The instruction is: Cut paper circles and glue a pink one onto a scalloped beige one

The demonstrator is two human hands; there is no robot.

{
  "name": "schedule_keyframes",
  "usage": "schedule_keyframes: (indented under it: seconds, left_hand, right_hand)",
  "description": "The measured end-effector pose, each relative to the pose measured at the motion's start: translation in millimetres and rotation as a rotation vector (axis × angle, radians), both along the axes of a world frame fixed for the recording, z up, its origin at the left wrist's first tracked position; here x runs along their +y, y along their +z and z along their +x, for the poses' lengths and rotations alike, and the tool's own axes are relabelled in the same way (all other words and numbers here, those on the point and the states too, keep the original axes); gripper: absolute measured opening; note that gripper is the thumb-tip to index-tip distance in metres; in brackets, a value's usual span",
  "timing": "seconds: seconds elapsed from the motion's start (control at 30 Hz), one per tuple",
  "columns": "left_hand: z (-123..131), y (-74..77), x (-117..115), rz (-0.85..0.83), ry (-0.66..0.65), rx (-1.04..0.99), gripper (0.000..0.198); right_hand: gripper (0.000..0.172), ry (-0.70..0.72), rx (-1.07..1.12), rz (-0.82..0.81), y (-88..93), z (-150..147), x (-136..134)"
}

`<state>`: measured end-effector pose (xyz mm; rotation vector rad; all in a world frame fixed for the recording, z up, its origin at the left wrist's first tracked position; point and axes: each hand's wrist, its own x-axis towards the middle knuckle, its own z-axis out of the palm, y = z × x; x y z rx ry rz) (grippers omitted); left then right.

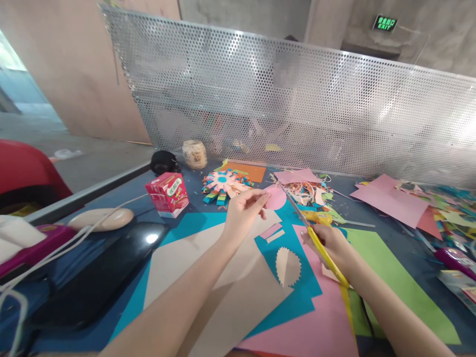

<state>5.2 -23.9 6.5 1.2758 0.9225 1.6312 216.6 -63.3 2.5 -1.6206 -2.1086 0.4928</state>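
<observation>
Between the thumb and fingers of my left hand (pixel 243 210) is a pink paper circle (pixel 276 197), held up above the table. My right hand (pixel 330 245) grips a pair of scissors (pixel 316 243) with yellow handles. Their blades point up and left, close to the circle's right edge; whether they touch it I cannot tell. Below lies a cream paper oval with a toothed edge (pixel 288 267) on blue paper (pixel 273 317). Small pink and white paper strips (pixel 273 232) rest near it. A layered paper flower (pixel 223 181) sits beyond my left hand.
A perforated metal screen (pixel 238 89) stands along the back. At left are a red drink carton (pixel 168 194), a dark phone-like slab (pixel 100 272) and white cables (pixel 70 253). Green paper (pixel 394 277), pink sheets (pixel 394 198) and scraps (pixel 453 208) cover the right side.
</observation>
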Motion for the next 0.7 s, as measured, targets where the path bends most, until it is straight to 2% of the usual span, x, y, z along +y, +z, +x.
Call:
schedule_keyframes:
  seconds: [0.23,0.4,0.7]
  left_hand:
    - [-2.2,-2.2,2.4,0.004,0.044,-0.013,0.022]
    - [0.2,-0.9,0.0,-0.014,0.016,-0.025,0.022]
    - [2.4,1.8,-3.8,-0.02,-0.017,-0.007,0.018]
  right_hand:
    - [0.053,0.01,0.016,-0.016,-0.7,0.3,-1.8]
    - [0.053,0.02,0.005,-0.032,2.6,-1.9,-2.7]
    - [0.054,0.014,0.017,0.006,-2.7,0.2,-0.5]
